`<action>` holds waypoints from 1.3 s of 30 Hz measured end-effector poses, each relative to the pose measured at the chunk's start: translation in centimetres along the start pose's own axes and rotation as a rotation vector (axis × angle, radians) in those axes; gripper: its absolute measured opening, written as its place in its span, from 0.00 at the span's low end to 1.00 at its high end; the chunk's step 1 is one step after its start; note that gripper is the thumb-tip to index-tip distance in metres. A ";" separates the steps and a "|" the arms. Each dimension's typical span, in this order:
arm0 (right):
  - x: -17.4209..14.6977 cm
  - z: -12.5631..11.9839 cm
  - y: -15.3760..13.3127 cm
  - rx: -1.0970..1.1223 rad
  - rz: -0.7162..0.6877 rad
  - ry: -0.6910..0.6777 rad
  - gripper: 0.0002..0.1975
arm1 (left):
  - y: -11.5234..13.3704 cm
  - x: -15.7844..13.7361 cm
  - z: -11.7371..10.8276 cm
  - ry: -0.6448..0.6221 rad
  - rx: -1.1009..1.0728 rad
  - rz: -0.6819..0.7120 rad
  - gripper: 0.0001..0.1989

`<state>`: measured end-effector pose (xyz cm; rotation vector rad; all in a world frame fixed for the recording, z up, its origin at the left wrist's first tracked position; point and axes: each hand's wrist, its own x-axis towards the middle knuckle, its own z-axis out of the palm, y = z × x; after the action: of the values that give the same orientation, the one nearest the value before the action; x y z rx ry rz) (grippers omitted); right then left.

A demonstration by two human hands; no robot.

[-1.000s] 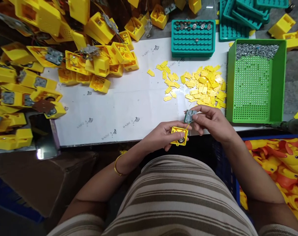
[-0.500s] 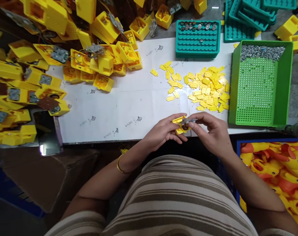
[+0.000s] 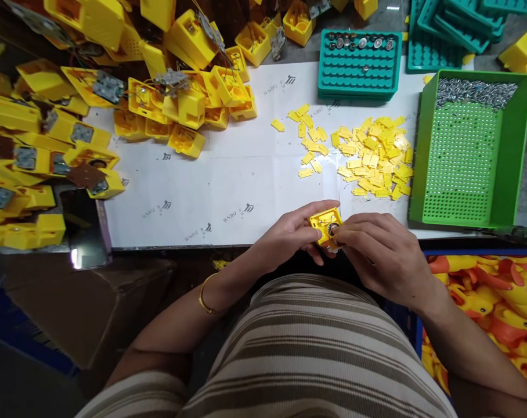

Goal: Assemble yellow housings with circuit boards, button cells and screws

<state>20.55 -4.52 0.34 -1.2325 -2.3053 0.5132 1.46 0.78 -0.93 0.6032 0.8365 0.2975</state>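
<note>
My left hand (image 3: pixel 285 237) grips a small open yellow plastic housing (image 3: pixel 318 222) over the front edge of the table, thumb across its near side. A round dark part with a pale centre, like a small speaker (image 3: pixel 332 228), sits inside the housing. The fingers of my right hand (image 3: pixel 383 249) are pinched together at the housing's right side, touching it near the round part. Whatever lies between those fingertips is hidden. Beyond my hands, many small flat yellow plastic pieces (image 3: pixel 372 154) lie in a loose heap on the white table covering (image 3: pixel 228 191).
Yellow housings with circuit boards (image 3: pixel 187 104) pile up at left, beside a phone (image 3: pixel 87 229). A teal tray (image 3: pixel 359 72) holds round metal parts. A green basket (image 3: pixel 472 220) contains screws. Yellow toy ducks (image 3: pixel 507 302) fill a blue-rimmed bin at lower right.
The grey board my right fingers held above the housing no longer shows there. My right fingers have come down to the housing, whose open inside now faces up toward me.
</note>
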 end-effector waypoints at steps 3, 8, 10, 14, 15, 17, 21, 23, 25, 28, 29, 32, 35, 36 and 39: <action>0.0 -0.2 -0.3 0.006 0.008 0.031 0.09 | 0.0 -0.2 0.3 -0.002 0.039 0.033 0.31; -0.2 -0.1 -0.7 -0.022 -0.003 0.072 0.10 | -0.4 -0.3 0.9 0.083 0.164 0.102 0.27; -0.4 0.0 -0.7 -0.014 -0.015 0.077 0.11 | -0.5 -0.4 1.0 0.100 0.198 0.114 0.27; -0.6 0.2 -0.8 0.017 0.004 0.129 0.11 | -0.5 -0.7 1.0 0.098 0.238 0.110 0.29; -0.6 0.2 -0.9 0.027 0.008 0.148 0.10 | -0.4 -0.8 0.9 0.094 0.239 0.113 0.28; -0.7 0.5 -1.2 0.041 0.029 0.172 0.10 | -0.4 -1.0 0.9 0.085 0.247 0.113 0.28; -0.8 0.8 -1.5 -0.045 0.076 0.148 0.09 | -0.4 -1.3 0.9 0.068 0.265 0.109 0.27; -0.8 0.9 -1.4 -0.107 0.081 0.134 0.07 | -0.5 -1.3 0.8 0.064 0.261 0.110 0.27; -0.6 0.8 -1.4 -0.129 0.071 0.112 0.06 | -0.6 -1.3 0.8 0.066 0.246 0.102 0.27; -0.4 0.7 -1.2 -0.074 0.084 0.103 0.07 | -0.6 -1.1 0.7 0.070 0.195 0.091 0.27; -0.3 0.7 -1.2 -0.029 0.099 0.119 0.07 | -0.6 -1.1 0.7 0.074 0.190 0.091 0.27; -0.4 0.6 -1.2 0.155 0.141 0.198 0.09 | -0.6 -0.9 0.8 0.096 0.238 0.108 0.27; -0.7 0.6 -1.2 0.324 0.178 0.237 0.10 | -0.4 -0.8 0.9 0.085 0.217 0.099 0.28; -0.8 0.6 -1.2 0.347 0.184 0.236 0.10 | -0.4 -0.7 1.0 0.079 0.178 0.087 0.28; -1.0 0.6 -0.9 0.287 0.137 0.180 0.09 | -0.2 -0.6 1.0 0.065 0.041 0.050 0.27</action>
<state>20.10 -5.92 0.12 -1.2439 -1.9291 0.7220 1.82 -0.05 -0.19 0.6559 0.8925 0.3474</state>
